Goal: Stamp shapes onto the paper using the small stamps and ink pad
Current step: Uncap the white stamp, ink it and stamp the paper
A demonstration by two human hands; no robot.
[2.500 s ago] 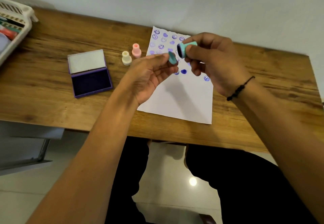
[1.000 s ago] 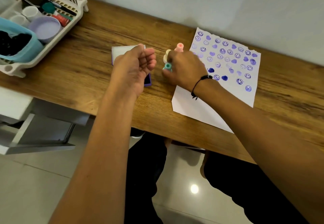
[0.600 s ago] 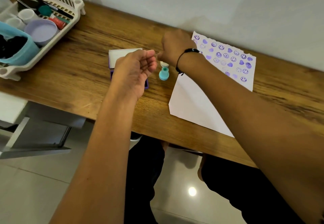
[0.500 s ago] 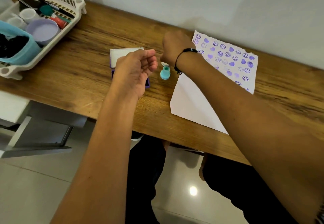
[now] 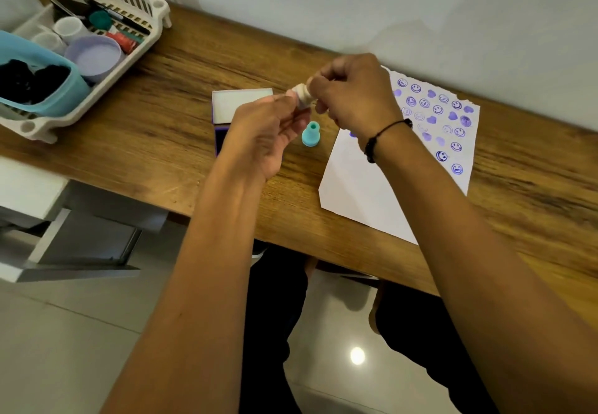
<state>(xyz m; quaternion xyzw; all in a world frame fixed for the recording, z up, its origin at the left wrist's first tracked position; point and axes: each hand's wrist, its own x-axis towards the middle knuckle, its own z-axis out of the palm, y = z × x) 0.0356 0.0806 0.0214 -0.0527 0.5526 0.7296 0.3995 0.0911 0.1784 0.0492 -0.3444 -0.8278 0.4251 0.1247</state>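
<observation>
A cream stamp (image 5: 302,95) is held above the wooden table between both hands. My right hand (image 5: 354,93) grips its far end and my left hand (image 5: 270,128) pinches its near end. A teal stamp (image 5: 311,134) stands upright on the table just below them. The purple ink pad (image 5: 241,103) lies open behind my left hand, its white lid showing and its ink side mostly hidden. The white paper (image 5: 375,183) lies to the right, its top covered with purple smileys and hearts. The pink stamp is hidden.
A white plastic basket (image 5: 129,54) at the far left holds a light blue tub, a lilac lid, white cups and pens. The wooden table (image 5: 155,128) has its front edge near my legs. A white wall runs behind it.
My right hand set the teal stamp down on the table, reached behind it and lifted the cream stamp. My left hand rose and took hold of the cream stamp's other end.
</observation>
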